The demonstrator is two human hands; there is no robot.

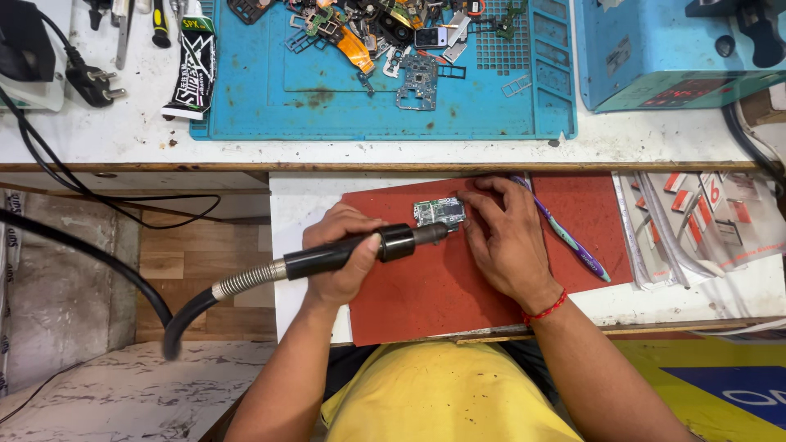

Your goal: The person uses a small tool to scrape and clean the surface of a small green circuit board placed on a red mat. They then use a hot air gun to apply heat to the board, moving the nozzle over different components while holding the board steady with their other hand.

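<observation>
A small green circuit board [440, 212] lies on a red mat [426, 295] on a pulled-out white shelf. My left hand [342, 254] grips a black hot-air wand [360, 249] whose metal nozzle points at the board's lower edge; a ribbed hose trails from it to the left. My right hand [506, 237] rests on the mat, its fingertips pressing the board's right side. A red thread band circles that wrist.
A purple and teal toothbrush [565, 233] lies on the mat right of my hand. Clear packets with red labels [696, 221] sit at the right. Above, a blue work mat [385, 90] carries several phone parts. A blue station box [663, 49] stands at the top right, a black tube [192, 74] and plug at the top left.
</observation>
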